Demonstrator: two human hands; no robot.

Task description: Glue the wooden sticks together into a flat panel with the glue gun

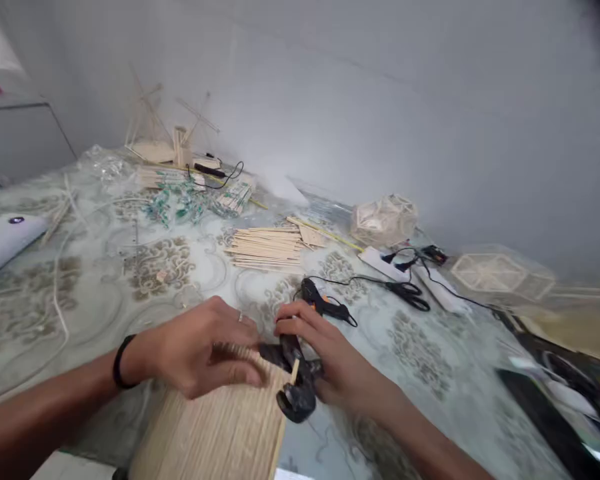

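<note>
My left hand (205, 350) lies on a panel of glued wooden sticks (220, 433) near the table's front edge, its fingers curled and pressing on the panel's far edge. My right hand (325, 360) is closed round a black clamp (293, 380) that sits at the panel's right corner. A thin stick stands by the clamp. A black band is on my left wrist, a ring on one finger.
A black glue gun (323, 301) with its cord lies just beyond my hands. Behind it are a pile of loose sticks (265, 248), scissors (410, 293), a white power strip (415, 273), stick models (385, 219) and a stick frame (155, 127) against the wall.
</note>
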